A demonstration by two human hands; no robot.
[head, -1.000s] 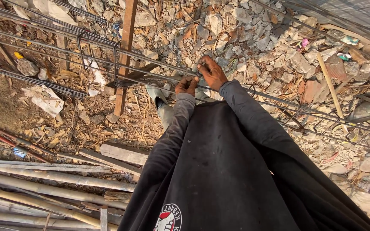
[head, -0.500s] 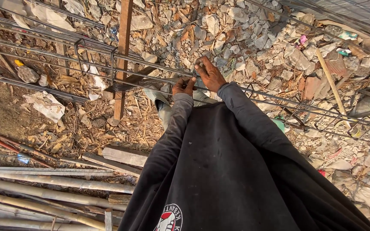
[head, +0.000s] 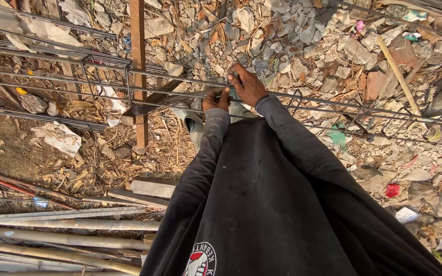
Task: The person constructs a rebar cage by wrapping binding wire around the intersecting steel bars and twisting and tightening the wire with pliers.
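Long steel rebars (head: 308,99) run left to right across the head view, forming a cage with square stirrups (head: 106,84) around them. My left hand (head: 215,100) grips a lower bar from below, fingers curled over it. My right hand (head: 246,85) is closed on an upper bar, where a stirrup crosses it; whether it holds a tool or wire is hidden by the fingers. Both arms are in long dark sleeves, and my dark shirt fills the lower middle of the view.
A brown wooden post (head: 138,71) stands under the cage at the left. Broken stone and rubble (head: 303,36) cover the ground beyond. Bamboo poles (head: 62,237) and planks lie at the lower left. Scraps of paper and plastic litter (head: 57,137) the dirt.
Both hands stay on the same bars at the same crossing. The camera has shifted slightly, so the cage and post sit a little differently in view.
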